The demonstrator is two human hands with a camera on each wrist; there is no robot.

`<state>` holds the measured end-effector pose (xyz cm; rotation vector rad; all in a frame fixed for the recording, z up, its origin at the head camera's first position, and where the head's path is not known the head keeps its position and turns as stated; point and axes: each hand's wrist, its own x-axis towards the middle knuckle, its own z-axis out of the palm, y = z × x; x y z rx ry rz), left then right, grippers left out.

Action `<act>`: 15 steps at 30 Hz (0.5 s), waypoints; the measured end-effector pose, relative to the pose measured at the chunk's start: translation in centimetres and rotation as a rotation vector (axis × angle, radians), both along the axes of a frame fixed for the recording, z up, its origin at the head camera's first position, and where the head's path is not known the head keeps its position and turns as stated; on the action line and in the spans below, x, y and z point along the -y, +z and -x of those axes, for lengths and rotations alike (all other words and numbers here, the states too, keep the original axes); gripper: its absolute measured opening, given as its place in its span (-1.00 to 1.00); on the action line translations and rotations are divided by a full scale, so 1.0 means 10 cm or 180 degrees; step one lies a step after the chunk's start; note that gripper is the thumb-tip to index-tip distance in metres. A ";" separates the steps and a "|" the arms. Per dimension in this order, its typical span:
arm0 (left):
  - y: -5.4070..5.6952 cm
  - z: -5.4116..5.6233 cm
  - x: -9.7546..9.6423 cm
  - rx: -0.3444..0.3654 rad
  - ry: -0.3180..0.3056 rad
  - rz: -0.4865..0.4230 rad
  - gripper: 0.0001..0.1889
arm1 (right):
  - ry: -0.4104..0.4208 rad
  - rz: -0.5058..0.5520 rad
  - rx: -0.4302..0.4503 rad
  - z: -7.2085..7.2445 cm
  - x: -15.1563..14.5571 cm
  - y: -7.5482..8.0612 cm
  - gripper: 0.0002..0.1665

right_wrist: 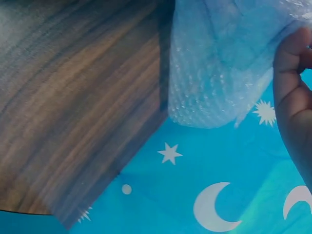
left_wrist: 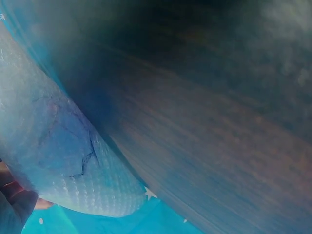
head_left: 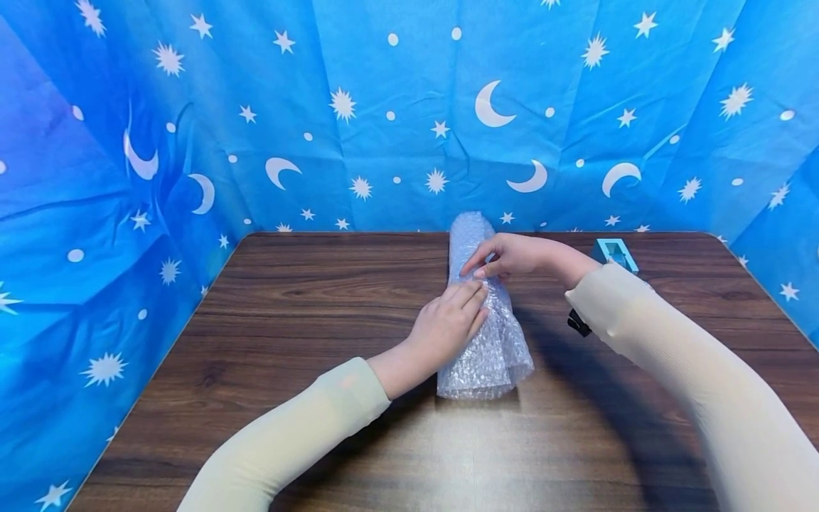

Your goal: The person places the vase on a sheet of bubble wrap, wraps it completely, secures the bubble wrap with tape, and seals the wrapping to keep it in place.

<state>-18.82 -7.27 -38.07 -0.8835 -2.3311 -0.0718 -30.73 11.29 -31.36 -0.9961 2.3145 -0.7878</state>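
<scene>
A roll of bubble wrap lies lengthwise on the table, its near end loose and flared. Through its layers a bluish inside shows in the left wrist view, where the wrap fills the left side. My left hand rests on top of the roll, fingers extended across it. Just beyond those fingertips, my right hand pinches the wrap between thumb and index finger. In the right wrist view the thumb side of a hand meets the wrap at the upper right.
A turquoise frame-like object stands at the back right of the wood-grain table. A small black object lies partly behind my right sleeve. A blue cloth with white stars and moons hangs behind the table and along its sides.
</scene>
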 end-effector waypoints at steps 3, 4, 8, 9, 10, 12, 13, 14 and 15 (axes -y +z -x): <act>0.01 0.00 0.01 -0.0003 0.0022 -0.0001 -0.62 | 0.0122 -0.0096 -0.0021 -0.01 0.02 0.03 -0.60; 0.01 0.00 0.01 0.0007 0.0019 -0.0009 -0.62 | 0.0141 -0.0112 -0.0023 -0.01 0.02 0.04 -0.59; 0.02 0.00 0.01 0.0051 0.0017 -0.0014 -0.62 | 0.0080 -0.0089 0.0090 -0.01 -0.02 0.07 -0.54; 0.02 -0.01 0.01 0.0061 0.0019 -0.0018 -0.62 | 0.0055 -0.0065 0.0136 -0.01 -0.04 0.07 -0.53; 0.02 -0.01 0.00 0.0072 0.0022 -0.0023 -0.62 | 0.0029 -0.0037 0.0181 -0.01 -0.06 0.08 -0.51; 0.03 -0.01 0.00 0.0085 0.0045 -0.0027 -0.62 | -0.0066 0.0026 0.0276 -0.01 -0.09 0.08 -0.51; 0.03 -0.02 0.00 0.0087 0.0055 -0.0027 -0.62 | -0.0116 0.0046 0.0290 -0.02 -0.10 0.07 -0.52; 0.03 -0.02 0.01 0.0095 0.0062 -0.0032 -0.62 | -0.0182 0.0071 0.0326 -0.03 -0.11 0.06 -0.53; 0.03 -0.02 0.01 0.0109 0.0070 -0.0039 -0.62 | -0.0262 0.0101 0.0368 -0.03 -0.12 0.05 -0.55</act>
